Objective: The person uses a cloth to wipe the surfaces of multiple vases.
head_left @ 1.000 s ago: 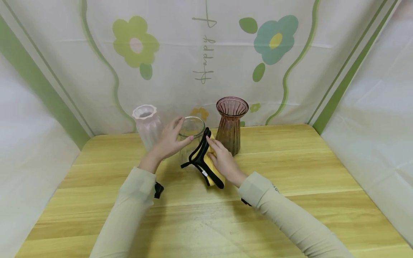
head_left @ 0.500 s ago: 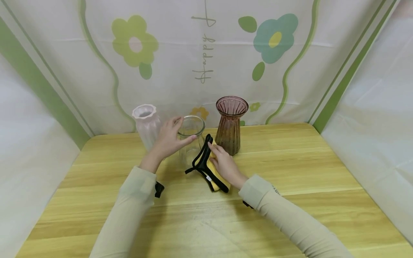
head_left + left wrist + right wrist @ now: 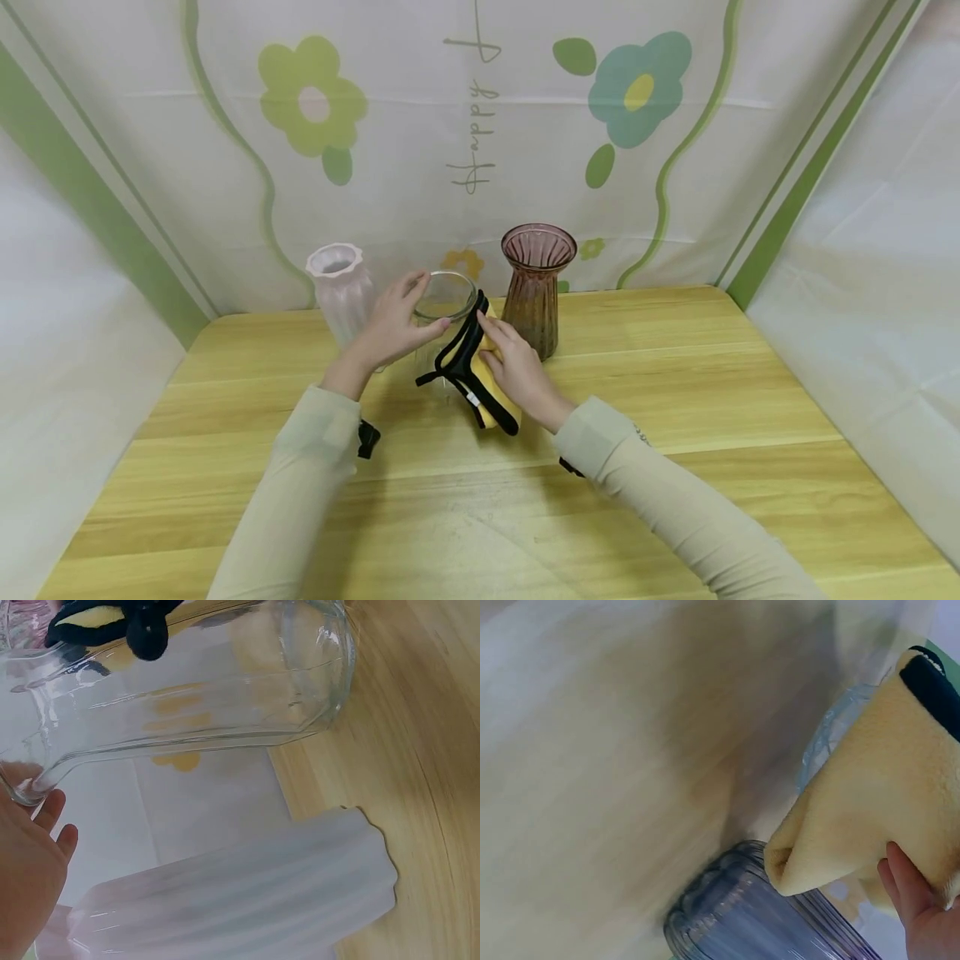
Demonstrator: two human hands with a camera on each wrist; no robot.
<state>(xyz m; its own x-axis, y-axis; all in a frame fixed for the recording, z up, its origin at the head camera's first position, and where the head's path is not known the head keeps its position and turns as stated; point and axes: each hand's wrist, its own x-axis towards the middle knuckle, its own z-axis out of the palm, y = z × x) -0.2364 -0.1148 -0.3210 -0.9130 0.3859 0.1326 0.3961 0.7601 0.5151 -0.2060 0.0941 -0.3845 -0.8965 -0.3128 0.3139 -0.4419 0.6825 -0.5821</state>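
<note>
A clear glass vase (image 3: 430, 358) stands upright on the table. My left hand (image 3: 392, 327) holds it at the rim, thumb on the near side and fingers behind. In the left wrist view, fingertips curl at the neck of the glass vase (image 3: 217, 712). A folded yellow cloth (image 3: 492, 392) with black edging lies against the vase's right side, gripped by my right hand (image 3: 522, 372). The right wrist view shows the fuzzy yellow face of the cloth (image 3: 877, 802) with fingers pressed on it. Cloth and hand cover part of the vase.
A pale pink fluted vase (image 3: 342, 298) stands just left of the clear one, behind my left hand. To the right rises a purple-brown ribbed glass vase (image 3: 532, 310), close to my right fingers. A printed curtain (image 3: 420, 167) hangs behind the wooden table (image 3: 465, 533).
My right hand slid the cloth a little down the clear vase's side, then back up toward the rim. The left hand has stayed at the rim, and all three vases keep their places.
</note>
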